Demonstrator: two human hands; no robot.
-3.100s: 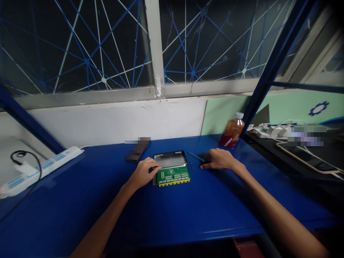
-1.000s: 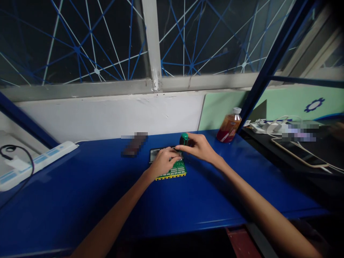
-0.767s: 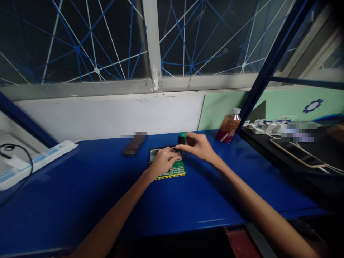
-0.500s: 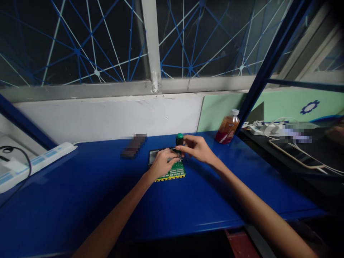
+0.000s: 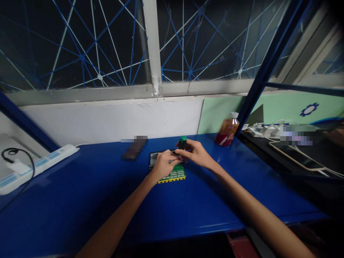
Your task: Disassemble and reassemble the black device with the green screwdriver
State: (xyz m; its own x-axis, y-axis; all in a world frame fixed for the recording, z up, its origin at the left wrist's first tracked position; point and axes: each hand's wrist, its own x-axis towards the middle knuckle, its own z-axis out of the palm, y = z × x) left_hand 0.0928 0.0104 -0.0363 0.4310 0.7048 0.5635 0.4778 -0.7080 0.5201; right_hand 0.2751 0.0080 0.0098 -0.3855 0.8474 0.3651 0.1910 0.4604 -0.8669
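Note:
A green circuit board (image 5: pixel 177 172) with a yellow lower edge lies on the blue table, with a grey-screened, black-framed part (image 5: pixel 153 157) at its upper left. My left hand (image 5: pixel 162 165) rests over the board, its fingertips pinched together close to the screwdriver's shaft. Whatever those fingertips grip is too small to make out. In my right hand (image 5: pixel 197 153) is a screwdriver (image 5: pixel 183 142) with a green and black handle, held nearly upright above the board's upper right part. The screwdriver's tip is hidden by the left fingers.
A dark, pixelated oblong object (image 5: pixel 135 148) lies left of the board. At the back right stands a drink bottle (image 5: pixel 228 129). A white power strip (image 5: pixel 40 168) runs along the left side. To the right, a phone (image 5: pixel 295 156) and cables lie on a black table.
The screwdriver's handle leans a little more to the right, and my right fingers have shifted around it. My left hand stays on the board. The view has moved slightly.

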